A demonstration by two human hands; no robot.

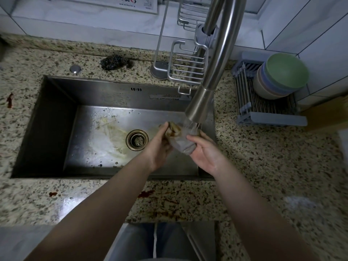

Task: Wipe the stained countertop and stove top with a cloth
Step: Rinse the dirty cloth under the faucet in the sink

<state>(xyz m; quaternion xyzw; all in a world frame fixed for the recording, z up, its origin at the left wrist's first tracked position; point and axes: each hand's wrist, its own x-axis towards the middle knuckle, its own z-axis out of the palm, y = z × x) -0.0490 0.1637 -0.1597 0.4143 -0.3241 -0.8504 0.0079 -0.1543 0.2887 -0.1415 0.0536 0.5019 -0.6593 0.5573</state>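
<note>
— Cloth [183,142] under running faucet [203,102], over sink [56,113], bunched and brown-stained at one end. Left hand [160,147] curled round stained end, right hand [205,153] pinching grey end; both grips closed on it.

— Progress?

— Partway, judging by dirt on cloth. Rinsing now, not wiping.

— Left to do?

— Plenty. Reddish-brown smears across front edge of tabletop [282,166], near stain [146,194]; another blot [9,99] at far left; small spot [53,194] by near-left corner. Stove top out of view, so cannot tell.
</note>
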